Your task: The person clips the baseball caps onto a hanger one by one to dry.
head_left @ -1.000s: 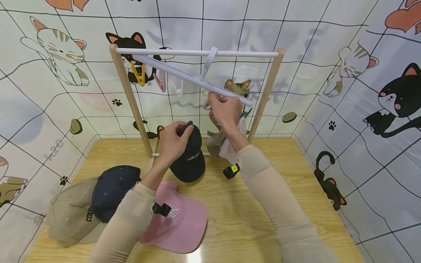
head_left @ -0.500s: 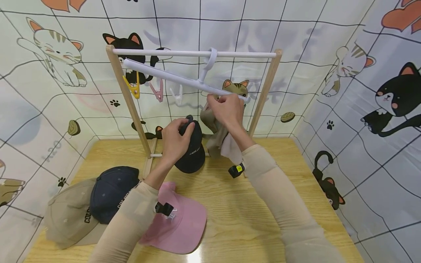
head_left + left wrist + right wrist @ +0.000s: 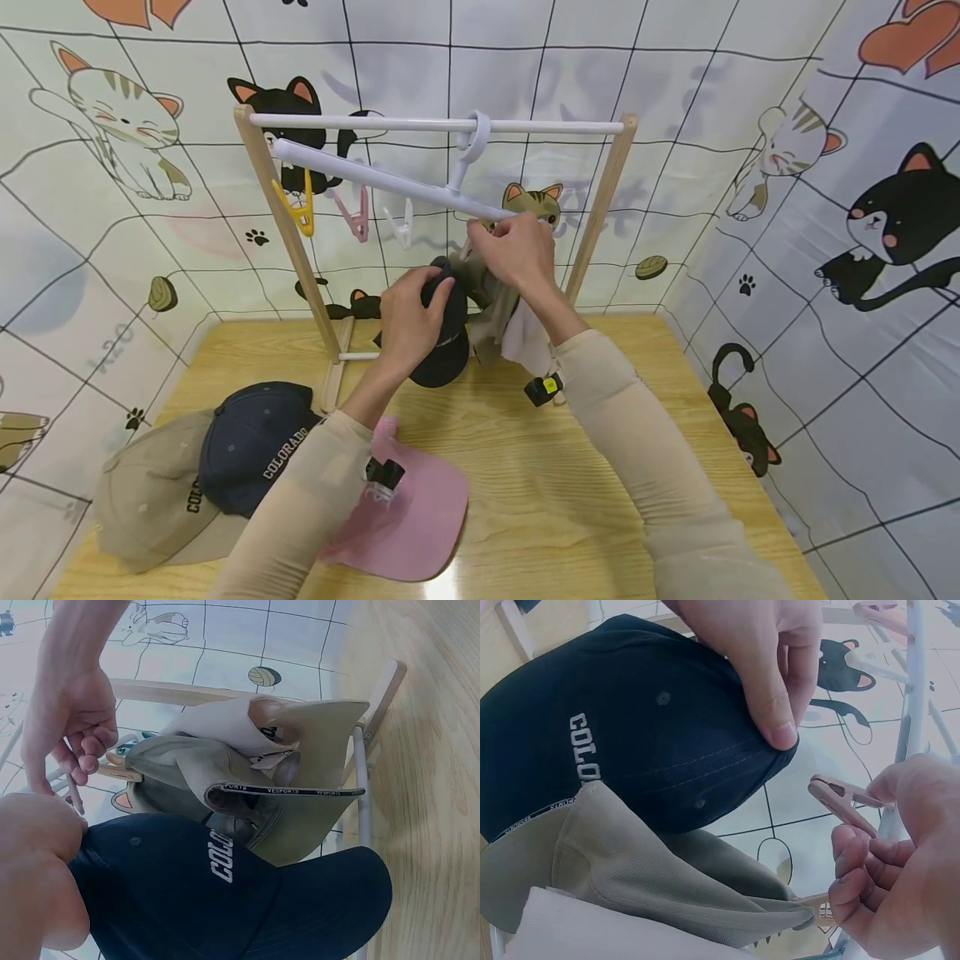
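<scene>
My left hand (image 3: 411, 321) pinches the top of a dark cap (image 3: 180, 877) with light lettering; its brim hangs downward. Just right of it, my right hand (image 3: 521, 254) grips a pale pink clothespin (image 3: 832, 796) on the white hanger (image 3: 390, 179). In the right wrist view the clothespin's jaws are spread, a short way from the cap's pinched edge. An olive cap (image 3: 180, 765) and a whitish cap (image 3: 217, 724) hang close by, held by an orange-brown clip (image 3: 120, 772) and a teal one. The hanger tilts down toward the right hand, its hook over the rack's rod (image 3: 360, 122).
Yellow (image 3: 302, 204), pink (image 3: 356, 215) and white (image 3: 401, 223) clothespins dangle from the hanger's left half. On the table (image 3: 555, 500) lie a beige cap (image 3: 150, 492), a navy cap (image 3: 255, 450) and a pink cap (image 3: 420, 517). Wooden rack posts (image 3: 600, 208) stand either side.
My left hand has brought the dark cap rightward, nearer the right hand and the hanging caps. The hanger has turned somewhat, and its clothespins have swung. The right hand keeps its hold.
</scene>
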Demonstrator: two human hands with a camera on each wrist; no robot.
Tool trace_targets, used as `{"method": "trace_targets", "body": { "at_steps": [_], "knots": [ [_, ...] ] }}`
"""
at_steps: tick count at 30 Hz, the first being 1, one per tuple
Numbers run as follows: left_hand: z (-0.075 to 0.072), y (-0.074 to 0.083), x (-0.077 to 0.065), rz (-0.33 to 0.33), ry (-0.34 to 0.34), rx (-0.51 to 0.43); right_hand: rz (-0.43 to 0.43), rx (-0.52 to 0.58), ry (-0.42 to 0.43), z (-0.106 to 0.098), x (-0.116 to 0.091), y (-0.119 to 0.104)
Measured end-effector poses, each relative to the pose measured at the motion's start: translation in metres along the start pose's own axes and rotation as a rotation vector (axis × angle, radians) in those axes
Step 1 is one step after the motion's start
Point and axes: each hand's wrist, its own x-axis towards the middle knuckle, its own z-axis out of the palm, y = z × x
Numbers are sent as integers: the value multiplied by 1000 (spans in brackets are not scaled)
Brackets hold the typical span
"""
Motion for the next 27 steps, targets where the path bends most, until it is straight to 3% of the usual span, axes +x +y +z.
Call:
{"method": "trace_targets", "body": {
  "at_steps": [10,27],
  "knots": [
    [10,5,1,27,-35,62,-29,-23,1,-2,-2,-1],
    [21,9,4,48,-32,60,-145,-99,24,-4,-1,-5]
  ]
}}
